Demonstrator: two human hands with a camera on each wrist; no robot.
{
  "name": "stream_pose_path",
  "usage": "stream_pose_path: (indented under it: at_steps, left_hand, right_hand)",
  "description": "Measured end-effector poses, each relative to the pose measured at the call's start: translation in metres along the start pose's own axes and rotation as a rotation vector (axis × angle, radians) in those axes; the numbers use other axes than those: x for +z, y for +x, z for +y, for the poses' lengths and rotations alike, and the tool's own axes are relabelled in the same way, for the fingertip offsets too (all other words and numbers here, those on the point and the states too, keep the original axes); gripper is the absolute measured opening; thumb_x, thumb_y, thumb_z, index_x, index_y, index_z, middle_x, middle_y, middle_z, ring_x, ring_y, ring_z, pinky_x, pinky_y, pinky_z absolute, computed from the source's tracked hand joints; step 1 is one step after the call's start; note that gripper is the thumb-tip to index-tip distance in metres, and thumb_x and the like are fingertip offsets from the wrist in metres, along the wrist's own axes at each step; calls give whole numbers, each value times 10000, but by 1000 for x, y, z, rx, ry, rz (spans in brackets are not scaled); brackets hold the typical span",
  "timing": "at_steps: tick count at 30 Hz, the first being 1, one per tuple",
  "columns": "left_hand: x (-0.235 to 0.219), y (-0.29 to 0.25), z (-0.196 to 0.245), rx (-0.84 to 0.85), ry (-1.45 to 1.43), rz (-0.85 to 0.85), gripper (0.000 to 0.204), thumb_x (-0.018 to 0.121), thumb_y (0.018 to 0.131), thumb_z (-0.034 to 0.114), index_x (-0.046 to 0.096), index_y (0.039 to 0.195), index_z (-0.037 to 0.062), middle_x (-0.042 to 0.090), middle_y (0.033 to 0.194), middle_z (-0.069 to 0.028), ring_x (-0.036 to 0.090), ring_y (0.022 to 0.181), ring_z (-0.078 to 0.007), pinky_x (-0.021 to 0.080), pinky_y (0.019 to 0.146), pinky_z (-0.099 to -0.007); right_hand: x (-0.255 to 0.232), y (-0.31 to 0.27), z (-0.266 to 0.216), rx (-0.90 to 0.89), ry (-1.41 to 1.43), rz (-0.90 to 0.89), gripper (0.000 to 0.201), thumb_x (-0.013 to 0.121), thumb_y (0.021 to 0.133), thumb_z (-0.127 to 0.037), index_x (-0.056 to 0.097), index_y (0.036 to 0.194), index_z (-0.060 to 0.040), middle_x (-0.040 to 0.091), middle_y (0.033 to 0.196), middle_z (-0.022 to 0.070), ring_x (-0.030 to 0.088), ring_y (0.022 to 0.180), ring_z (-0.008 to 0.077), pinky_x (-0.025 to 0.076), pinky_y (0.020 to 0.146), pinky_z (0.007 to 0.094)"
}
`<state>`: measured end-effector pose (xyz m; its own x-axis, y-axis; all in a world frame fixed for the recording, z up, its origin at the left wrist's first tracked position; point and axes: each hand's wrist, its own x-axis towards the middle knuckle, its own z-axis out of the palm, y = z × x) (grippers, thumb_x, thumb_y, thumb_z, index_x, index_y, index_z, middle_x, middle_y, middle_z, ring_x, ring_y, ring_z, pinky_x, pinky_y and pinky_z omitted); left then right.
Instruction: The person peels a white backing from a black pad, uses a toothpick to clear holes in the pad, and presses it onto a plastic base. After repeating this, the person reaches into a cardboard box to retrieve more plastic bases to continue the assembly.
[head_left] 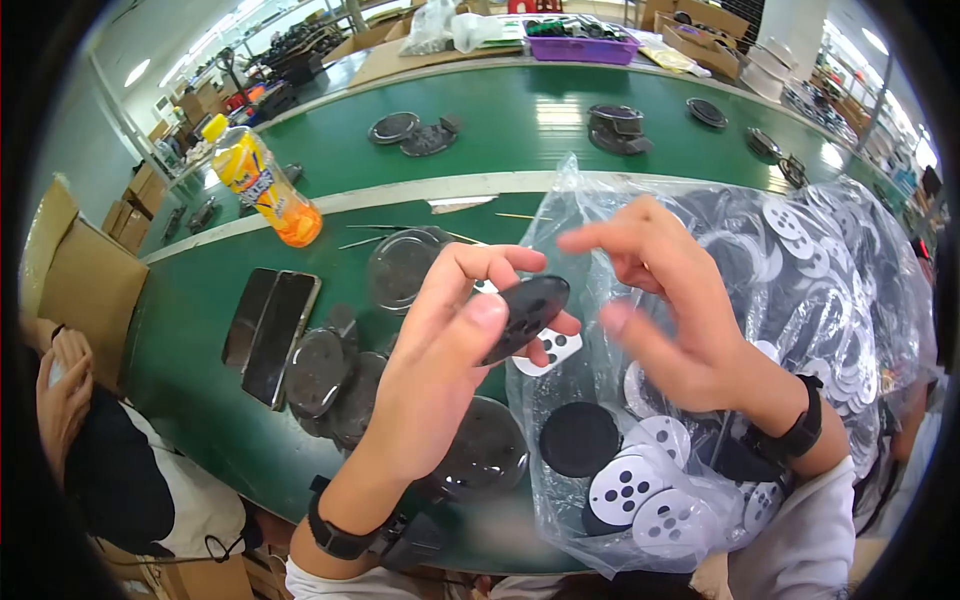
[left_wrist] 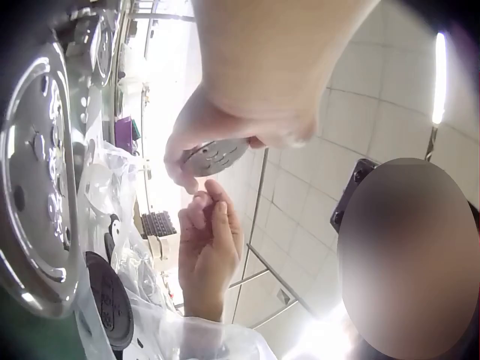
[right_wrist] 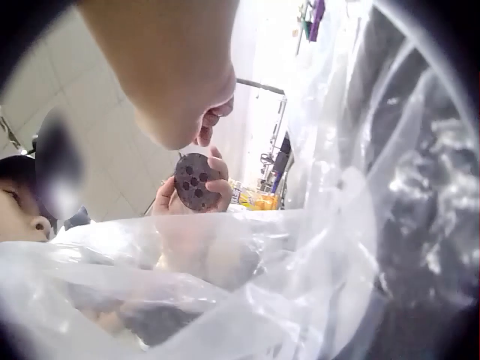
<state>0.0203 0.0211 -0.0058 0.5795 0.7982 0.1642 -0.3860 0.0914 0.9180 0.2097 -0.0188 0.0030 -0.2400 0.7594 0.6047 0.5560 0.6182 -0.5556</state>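
In the head view my left hand (head_left: 430, 365) holds a dark round disc (head_left: 532, 308) by its edge between thumb and fingers, tilted above the plastic bag. From the right wrist view, the disc's face (right_wrist: 196, 181) shows a cluster of several holes. My right hand (head_left: 685, 315) hovers to the right of the disc, apart from it, index finger stretched out and thumb spread away; its fingers are blurred by motion. Under the hands, white discs with holes (head_left: 627, 490) and a black disc (head_left: 580, 440) lie on the clear bag (head_left: 560, 520).
More white discs fill the bag at right. Dark speaker-like round parts (head_left: 480, 450) sit left of it on the green table (head_left: 200, 350). Two phones (head_left: 282, 335), an orange drink bottle (head_left: 262, 185) and thin sticks lie further left and back. Another person's hands (head_left: 65, 385) show at left.
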Motion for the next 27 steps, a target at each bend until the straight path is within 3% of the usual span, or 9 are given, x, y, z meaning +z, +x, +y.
stream_pose_path:
  at_steps: [2,4,8,10,11,17,18,21,27]
  left_hand:
    - [-3,-1,0,-17,112,-193,214,482,878,173,385,1009,35,387,1189,-131,529,991,-207,426,773,-303]
    - [1,-3,-7,-38,27,-213,277,532,868,163,391,1066,29,360,1203,-122,510,984,-174,414,768,-267]
    - [-4,-1,-6,-116,-27,-66,328,546,869,184,467,1125,-6,552,942,-55,552,871,-107,429,716,-224]
    - [0,1,1,-241,-89,172,232,554,865,186,562,998,-4,590,821,-16,563,780,-88,455,647,-238]
    - [-4,1,-4,-165,-84,161,181,559,863,177,605,910,8,597,856,-24,556,737,-95,459,592,-253]
    - [-5,1,-4,-39,-82,161,105,588,841,105,607,864,5,596,806,-28,550,713,-87,444,590,-222]
    - [-5,1,-5,-47,-84,167,105,588,841,105,607,864,5,596,806,-28,550,713,-87,444,590,-222]
    - [-4,0,-5,74,113,185,86,598,831,72,598,853,-11,590,767,-33,545,669,-80,432,575,-200]
    - [5,-5,-8,86,255,173,102,569,845,94,561,808,0,526,768,-20,523,634,-80,423,534,-231]
  right_hand:
    - [5,3,-7,-114,71,62,260,568,724,-41,592,982,-20,534,764,54,471,679,160,355,550,260]
    - [4,-3,-1,-129,154,-18,282,637,643,-25,612,924,-21,539,742,47,469,643,163,349,534,267]
    - [-1,-5,5,-304,-43,120,262,647,576,55,646,818,-47,496,650,19,417,521,154,321,481,270]
    - [-12,-3,10,-565,-297,145,286,673,566,42,655,830,-66,452,636,1,390,508,142,291,469,263]
    - [-12,-2,13,-624,-342,150,321,691,550,18,663,855,-79,418,630,-9,369,503,135,275,468,266]
    - [-14,3,23,-650,-448,9,379,687,553,-30,650,928,-76,463,700,12,412,558,149,315,488,274]
    - [-12,2,22,-645,-441,5,379,687,553,-30,650,928,-76,463,700,12,412,558,149,315,488,274]
    - [-7,4,10,-269,-246,77,665,789,500,-230,565,1097,-43,499,892,104,470,733,202,390,593,279]
    - [-5,-2,-3,-103,-389,-50,689,812,480,-219,561,1090,-21,491,958,123,499,777,228,411,643,293]
